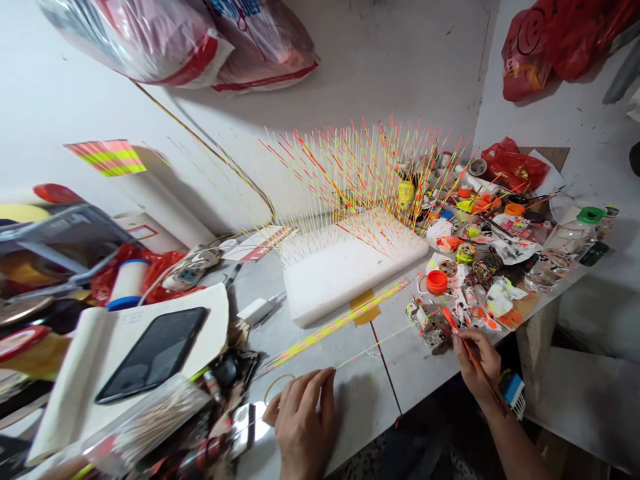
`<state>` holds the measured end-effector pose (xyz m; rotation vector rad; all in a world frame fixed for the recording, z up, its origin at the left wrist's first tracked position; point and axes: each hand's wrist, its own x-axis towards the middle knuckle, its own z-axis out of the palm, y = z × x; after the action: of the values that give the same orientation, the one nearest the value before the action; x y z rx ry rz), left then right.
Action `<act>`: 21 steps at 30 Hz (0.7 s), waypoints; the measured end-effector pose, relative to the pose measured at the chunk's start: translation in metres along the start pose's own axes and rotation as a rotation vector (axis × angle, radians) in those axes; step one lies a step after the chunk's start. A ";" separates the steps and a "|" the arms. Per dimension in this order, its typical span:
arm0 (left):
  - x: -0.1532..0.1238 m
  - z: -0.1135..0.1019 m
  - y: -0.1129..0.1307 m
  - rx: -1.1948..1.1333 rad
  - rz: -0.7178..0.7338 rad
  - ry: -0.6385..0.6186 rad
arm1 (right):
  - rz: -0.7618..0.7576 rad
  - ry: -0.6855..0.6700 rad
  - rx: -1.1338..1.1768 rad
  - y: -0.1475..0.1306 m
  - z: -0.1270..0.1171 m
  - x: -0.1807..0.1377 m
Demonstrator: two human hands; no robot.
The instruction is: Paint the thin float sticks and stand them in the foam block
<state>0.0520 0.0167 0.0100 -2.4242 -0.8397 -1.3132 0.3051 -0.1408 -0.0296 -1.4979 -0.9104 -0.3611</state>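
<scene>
My left hand (303, 420) is closed in a pinch around the end of a thin yellow-green stick (373, 347). The stick runs to the right, its far end at a paint-spattered block (429, 328). In my right hand (479, 365) is a paintbrush (466, 345), its bristles covered in bright orange-red paint, close to the block. Whether the bristles touch the stick, I cannot tell. Behind my hands lies a bundle of painted yellow and pink sticks (345, 319). Many red and yellow-green sticks (345, 173) stand upright in a white foam block (345, 267).
Paint jars, an orange lid (437, 281) and stained scraps crowd the right side. To the left are a black phone (153, 355) on paper, a bag of cotton swabs (155, 417) and a power strip (193, 268). Plastic bags (265, 47) hang above.
</scene>
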 end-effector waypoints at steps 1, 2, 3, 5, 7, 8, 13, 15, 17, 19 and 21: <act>-0.001 0.000 -0.001 -0.002 -0.004 -0.012 | 0.010 0.010 0.017 -0.001 -0.001 -0.001; -0.002 0.000 -0.002 -0.004 -0.005 -0.024 | 0.014 0.016 0.031 -0.002 -0.002 -0.001; -0.004 0.000 -0.003 -0.008 -0.004 -0.033 | 0.014 0.017 0.038 -0.002 -0.004 0.001; -0.005 0.001 -0.005 -0.014 -0.005 -0.041 | 0.009 0.006 0.030 -0.002 -0.009 0.008; -0.006 0.001 -0.005 -0.017 -0.005 -0.032 | 0.039 -0.034 0.000 -0.001 -0.015 0.024; -0.006 0.000 -0.005 -0.014 -0.006 -0.025 | 0.066 -0.062 -0.016 0.001 -0.017 0.036; 0.000 -0.001 0.000 -0.008 -0.002 0.009 | 0.109 -0.245 -0.116 0.014 -0.014 0.110; 0.002 -0.001 0.003 -0.009 0.000 0.037 | 0.070 -0.362 -0.210 0.020 -0.006 0.136; 0.004 -0.001 0.003 -0.005 -0.001 0.061 | 0.038 -0.481 -0.354 0.027 0.005 0.153; 0.003 -0.001 0.002 -0.014 0.006 0.051 | 0.015 -0.553 -0.470 0.032 0.016 0.161; 0.000 -0.001 -0.002 -0.034 0.011 0.017 | -0.006 -0.581 -0.524 0.036 0.026 0.162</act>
<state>0.0501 0.0172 0.0104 -2.4370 -0.8047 -1.3524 0.4265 -0.0609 0.0553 -2.1428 -1.3430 -0.1698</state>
